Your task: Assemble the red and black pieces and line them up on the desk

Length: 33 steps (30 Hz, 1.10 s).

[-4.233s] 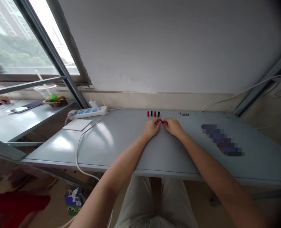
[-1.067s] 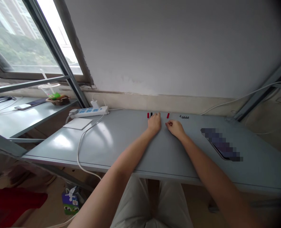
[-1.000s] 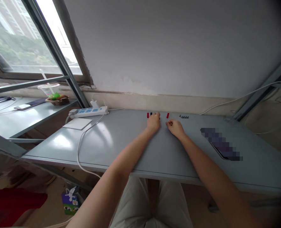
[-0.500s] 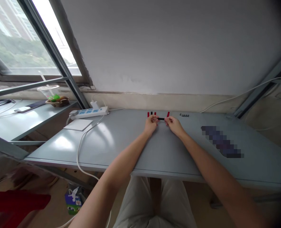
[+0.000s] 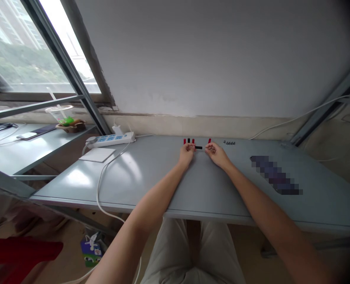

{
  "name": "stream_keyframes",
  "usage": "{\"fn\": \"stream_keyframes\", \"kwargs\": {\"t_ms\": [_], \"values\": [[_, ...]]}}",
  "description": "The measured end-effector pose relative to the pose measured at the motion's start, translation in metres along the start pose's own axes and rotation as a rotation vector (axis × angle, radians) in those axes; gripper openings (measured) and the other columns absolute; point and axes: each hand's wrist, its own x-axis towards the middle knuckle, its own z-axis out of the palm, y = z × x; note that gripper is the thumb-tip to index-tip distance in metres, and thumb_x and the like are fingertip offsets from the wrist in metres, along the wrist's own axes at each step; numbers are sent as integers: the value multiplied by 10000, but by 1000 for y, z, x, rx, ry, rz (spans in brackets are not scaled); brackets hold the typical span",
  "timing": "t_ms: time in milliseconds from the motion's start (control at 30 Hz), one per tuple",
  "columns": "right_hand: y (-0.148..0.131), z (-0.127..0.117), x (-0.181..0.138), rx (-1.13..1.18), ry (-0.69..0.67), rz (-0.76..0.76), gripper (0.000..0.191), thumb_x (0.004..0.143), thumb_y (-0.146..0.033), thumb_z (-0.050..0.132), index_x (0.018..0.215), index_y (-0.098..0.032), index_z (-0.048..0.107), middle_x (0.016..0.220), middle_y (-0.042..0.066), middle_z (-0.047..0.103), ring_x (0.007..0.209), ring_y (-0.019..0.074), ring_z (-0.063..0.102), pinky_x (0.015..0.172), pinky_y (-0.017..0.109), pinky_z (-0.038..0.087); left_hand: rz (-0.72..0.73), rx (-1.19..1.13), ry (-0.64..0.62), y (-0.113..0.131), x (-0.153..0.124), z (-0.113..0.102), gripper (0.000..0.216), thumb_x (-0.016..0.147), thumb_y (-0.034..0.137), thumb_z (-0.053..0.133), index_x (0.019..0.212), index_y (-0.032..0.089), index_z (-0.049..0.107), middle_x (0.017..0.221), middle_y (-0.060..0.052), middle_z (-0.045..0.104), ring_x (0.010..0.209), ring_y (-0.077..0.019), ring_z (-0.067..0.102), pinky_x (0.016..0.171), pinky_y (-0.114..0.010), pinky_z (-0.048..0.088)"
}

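A long grey table [image 5: 133, 185] fills the lower middle of the frame, below a white wall [image 5: 210, 59], with a slanted window [image 5: 15, 51] at upper left and a second grey table [image 5: 36, 156] beneath it holding a plastic cup with a straw [image 5: 58, 112]. On the main table's far edge, left of centre, sits a white power strip [image 5: 110, 139] with blue switch panels, beside a white square pad [image 5: 97, 155]; a white cable [image 5: 101, 185] trails off the table. A pixelated oblong [image 5: 275, 174] lies at right. The left hand [image 5: 187, 154] and right hand [image 5: 218, 154] are apart, near the far edge at centre. A small black tube [image 5: 198, 147] lies level between them, its left end pinched in the left hand's fingertips [image 5: 192, 146]; the right hand's fingertips [image 5: 206, 146] are just beside its other end, contact too small to tell. Just beyond stand small red and black pieces [image 5: 188, 140], a red piece [image 5: 209, 140] and, further right, tiny dark parts [image 5: 229, 142]; the writing on the power strip is too small to read
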Motion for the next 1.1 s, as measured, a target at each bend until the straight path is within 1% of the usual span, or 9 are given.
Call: {"fn": "stream_keyframes", "kwargs": {"t_ms": [100,167,300,400,533,633,733,867,1100], "values": [[-1,0,-2,-54,-59,21,205,752,-329,524,869,-166,569,762,49,617,641,133,551,642,271,432,17,8,-10,-3,1,0,105,799,170,479,857,139,561,656,-13,561,473,-51,410,506,-198,361],[-4,-1,-3,-146,-80,3,179,758,-297,521,860,-169,594,737,44,623,645,137,552,657,274,432,36,28,-12,-6,2,1,115,800,181,482,868,143,567,660,-15,565,482,-56,421,515,-200,366],[-3,-6,-3,-419,-73,-88,135,734,-238,550,828,-180,628,824,60,620,740,159,551,708,288,419,91,101,47,-12,8,0,120,795,170,476,855,143,577,645,-16,558,540,-78,472,573,-216,392],[0,-9,-3,-526,-77,-26,102,709,-211,567,773,-172,636,806,68,609,741,163,550,695,284,417,143,193,78,-15,11,-3,130,791,160,470,854,140,582,642,-18,559,573,-92,492,608,-230,401],[-1,-7,-3,-386,-80,114,141,709,-244,565,794,-154,633,698,42,606,640,137,542,625,256,419,235,351,45,-17,11,-5,134,773,150,483,840,133,598,651,-26,575,578,-99,491,623,-240,405],[-2,-2,-3,-235,-78,126,194,708,-291,569,828,-152,630,711,37,621,649,136,552,631,259,424,334,429,-80,-17,6,-3,138,751,147,510,846,147,610,713,-30,603,585,-92,492,630,-233,410],[1,1,-3,-157,-138,110,192,704,-273,565,843,-159,629,718,32,631,658,138,559,646,269,430,399,470,-169,-16,0,0,160,754,165,515,878,157,616,760,-33,618,601,-90,500,636,-228,417],[3,1,-4,-166,-196,92,186,699,-249,557,845,-161,630,697,21,621,645,136,551,629,262,421,404,524,-203,-12,-4,1,166,765,172,506,887,159,618,743,-23,619,589,-87,496,630,-224,421],[-2,-3,-5,-332,-229,18,155,693,-247,539,788,-169,634,630,3,586,573,120,499,569,234,369,423,562,-230,-10,-7,1,186,768,175,496,904,163,623,755,-22,622,587,-87,497,629,-220,418]]}}
